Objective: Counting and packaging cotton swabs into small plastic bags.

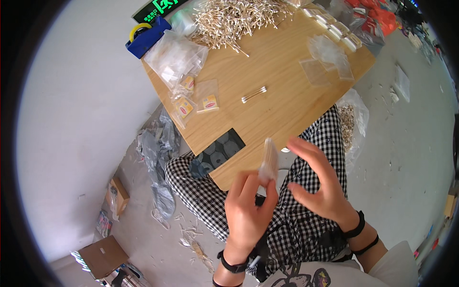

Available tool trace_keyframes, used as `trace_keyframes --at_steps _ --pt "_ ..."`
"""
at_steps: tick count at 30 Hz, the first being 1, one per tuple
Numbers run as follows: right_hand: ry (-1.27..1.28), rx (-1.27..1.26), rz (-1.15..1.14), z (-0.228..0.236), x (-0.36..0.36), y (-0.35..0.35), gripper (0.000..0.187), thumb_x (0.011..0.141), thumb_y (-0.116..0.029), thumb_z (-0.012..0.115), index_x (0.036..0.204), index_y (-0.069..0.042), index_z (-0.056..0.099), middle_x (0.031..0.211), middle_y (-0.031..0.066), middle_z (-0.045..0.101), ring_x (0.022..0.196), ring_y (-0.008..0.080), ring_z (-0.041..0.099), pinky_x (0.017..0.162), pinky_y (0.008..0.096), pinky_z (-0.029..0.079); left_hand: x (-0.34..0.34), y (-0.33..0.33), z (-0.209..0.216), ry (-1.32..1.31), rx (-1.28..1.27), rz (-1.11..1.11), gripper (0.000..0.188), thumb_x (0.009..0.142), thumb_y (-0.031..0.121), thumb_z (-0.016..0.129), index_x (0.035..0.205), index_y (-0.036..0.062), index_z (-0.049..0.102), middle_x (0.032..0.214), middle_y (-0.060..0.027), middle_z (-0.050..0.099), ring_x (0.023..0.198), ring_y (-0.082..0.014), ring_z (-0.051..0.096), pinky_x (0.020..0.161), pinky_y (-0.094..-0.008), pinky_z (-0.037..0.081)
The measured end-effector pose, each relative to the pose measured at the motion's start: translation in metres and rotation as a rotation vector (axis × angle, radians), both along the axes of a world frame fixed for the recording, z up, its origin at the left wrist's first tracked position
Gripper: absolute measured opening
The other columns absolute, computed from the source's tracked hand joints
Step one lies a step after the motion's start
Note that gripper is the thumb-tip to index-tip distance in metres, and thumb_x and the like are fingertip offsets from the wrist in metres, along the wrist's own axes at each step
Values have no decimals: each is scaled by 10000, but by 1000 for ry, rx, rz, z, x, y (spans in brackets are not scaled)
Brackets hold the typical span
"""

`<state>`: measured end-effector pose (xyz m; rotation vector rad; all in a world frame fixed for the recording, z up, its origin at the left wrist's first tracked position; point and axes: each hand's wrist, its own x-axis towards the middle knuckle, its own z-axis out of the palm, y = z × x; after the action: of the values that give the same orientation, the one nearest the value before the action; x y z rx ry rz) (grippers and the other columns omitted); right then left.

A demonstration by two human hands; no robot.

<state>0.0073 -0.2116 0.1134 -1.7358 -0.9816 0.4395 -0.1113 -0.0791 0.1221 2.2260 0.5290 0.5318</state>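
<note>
My left hand point(248, 203) pinches a small clear bag of cotton swabs point(269, 160) between thumb and fingers, over my lap at the table's near edge. The bag stands roughly upright and looks slightly blurred. To its right, my right hand point(318, 184) is open, thumb and fingers spread, apart from the bag and holding nothing. A few loose cotton swabs point(254, 94) lie together mid-table. At the far side rises a large heap of cotton swabs point(234, 21). Small clear bags with yellow cards point(209, 102) lie at the left.
Flat clear bags point(330, 55) and a row of filled packs point(337, 28) occupy the table's right. A bulging plastic bag point(174, 60) and a blue tape dispenser point(149, 40) stand far left. A dark patterned flat object point(220, 152) lies at the near left edge.
</note>
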Motion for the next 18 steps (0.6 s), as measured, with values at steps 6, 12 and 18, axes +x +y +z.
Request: trace_keyframes --at_steps 6,12,18 --pt "-18 25 118 -25 38 21 424 820 23 679 1232 -52 610 1225 134 591 1050 251 614 801 299 529 43 35 -15 -52 199 -202 174 739 -49 712 846 15 590 945 -119 659 806 -297 650 686 -361 525" --pt "236 157 -77 -62 52 35 141 886 22 649 1027 21 661 1058 89 663 859 138 671 664 227 542 66 36 -60 -210 -323 -27 243 774 -49 743 992 6 650 994 -90 701 947 -184 670 847 -304 527" --pt "531 110 -267 -72 52 41 107 920 -18 638 1023 5 655 1085 100 648 833 149 692 623 214 533 69 25 -99 -241 -702 84 345 802 -60 730 1122 -11 610 1133 -103 669 1073 -200 634 988 -340 486"
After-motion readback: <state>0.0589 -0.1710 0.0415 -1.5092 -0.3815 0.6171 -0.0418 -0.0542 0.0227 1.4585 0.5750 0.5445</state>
